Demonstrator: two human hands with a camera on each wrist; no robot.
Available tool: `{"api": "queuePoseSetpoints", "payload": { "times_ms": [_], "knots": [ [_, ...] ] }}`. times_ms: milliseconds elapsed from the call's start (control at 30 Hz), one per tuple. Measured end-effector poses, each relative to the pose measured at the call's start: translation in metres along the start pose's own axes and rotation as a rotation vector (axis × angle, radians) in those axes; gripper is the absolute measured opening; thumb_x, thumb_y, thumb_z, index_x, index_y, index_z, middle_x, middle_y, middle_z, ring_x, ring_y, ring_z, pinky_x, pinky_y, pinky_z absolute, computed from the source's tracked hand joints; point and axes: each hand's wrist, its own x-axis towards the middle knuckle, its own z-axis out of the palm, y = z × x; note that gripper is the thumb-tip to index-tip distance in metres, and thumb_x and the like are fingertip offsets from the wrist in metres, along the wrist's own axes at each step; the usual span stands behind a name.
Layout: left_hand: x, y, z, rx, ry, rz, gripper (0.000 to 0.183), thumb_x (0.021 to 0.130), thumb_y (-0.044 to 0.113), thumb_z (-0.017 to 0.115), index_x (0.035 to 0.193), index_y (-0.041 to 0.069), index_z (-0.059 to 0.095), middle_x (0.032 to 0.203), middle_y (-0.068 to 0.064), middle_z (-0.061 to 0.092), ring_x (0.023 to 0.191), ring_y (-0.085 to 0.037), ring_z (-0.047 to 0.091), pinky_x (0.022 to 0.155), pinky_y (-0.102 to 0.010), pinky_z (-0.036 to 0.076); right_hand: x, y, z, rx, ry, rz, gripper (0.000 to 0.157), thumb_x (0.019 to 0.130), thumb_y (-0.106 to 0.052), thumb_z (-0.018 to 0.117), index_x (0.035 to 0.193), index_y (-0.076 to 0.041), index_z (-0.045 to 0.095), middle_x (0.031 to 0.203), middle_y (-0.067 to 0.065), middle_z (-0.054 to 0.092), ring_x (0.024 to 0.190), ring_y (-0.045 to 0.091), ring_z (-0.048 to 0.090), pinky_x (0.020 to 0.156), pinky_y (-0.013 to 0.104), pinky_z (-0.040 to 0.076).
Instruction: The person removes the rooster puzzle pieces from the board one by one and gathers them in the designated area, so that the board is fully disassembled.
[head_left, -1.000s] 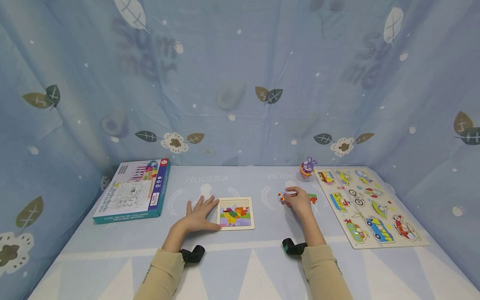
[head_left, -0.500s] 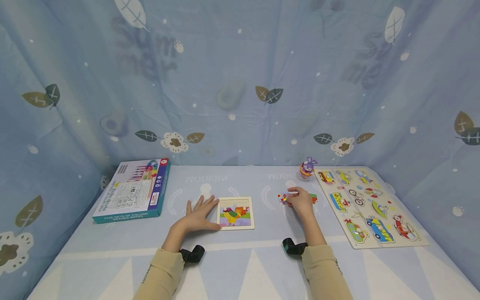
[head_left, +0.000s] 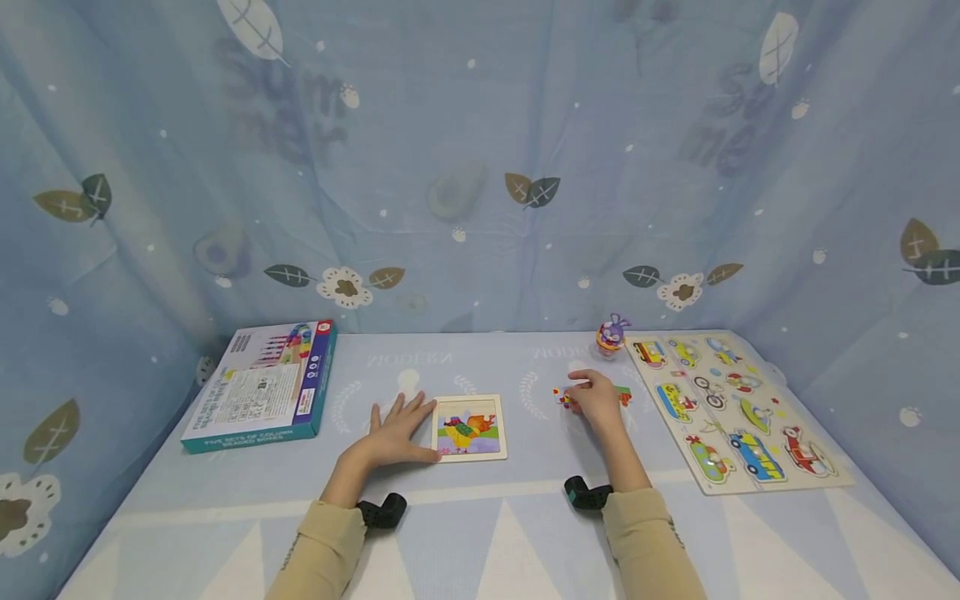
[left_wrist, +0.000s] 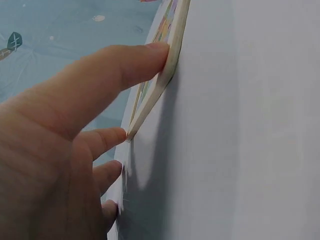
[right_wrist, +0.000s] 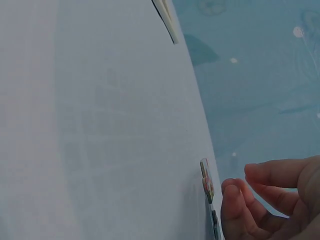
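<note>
A small square wooden puzzle tray (head_left: pixel 504 427) lies mid-table, with a colourful bird picture in its lower part and a bare strip at the top. My left hand (head_left: pixel 395 437) lies to its left, fingers spread, with thumb and index fingertip touching its edge, as the left wrist view shows. My right hand (head_left: pixel 597 402) is over several small colourful puzzle pieces (head_left: pixel 625 396) and partly hides them. In the right wrist view its fingers are loosely bent with a gap and nothing between them, beside the thin pieces (right_wrist: pixel 207 182) on the table.
At the back left lies a flat boxed set (head_left: pixel 258 387) with a teal edge. A large wooden vehicle puzzle board (head_left: pixel 723 417) covers the right side. By its far left corner stands a small purple rabbit-eared figure (head_left: pixel 611 335). A patterned curtain (head_left: pixel 457 167) hangs behind the table.
The head view has shifted slightly. My left hand stays at the tray's edge, and my right hand remains over the pieces with only a small shift of its fingers.
</note>
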Motion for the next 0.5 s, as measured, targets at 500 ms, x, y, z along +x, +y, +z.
{"api": "queuePoseSetpoints", "payload": {
  "times_ms": [500],
  "knots": [
    [-0.008,0.018,0.002,-0.020,-0.160,0.195,0.077,0.080,0.039,0.067,0.145,0.014,0.032,0.154,-0.015,0.009,0.138,-0.043,-0.006,0.103,-0.065,-0.010,-0.004,-0.006,0.020,0.092,-0.087,-0.015,0.029,0.085,-0.001,0.058,0.113,0.007,0.058,0.080,0.014,0.061,0.055,0.010,0.056,0.052,0.023,0.050]
  ]
}}
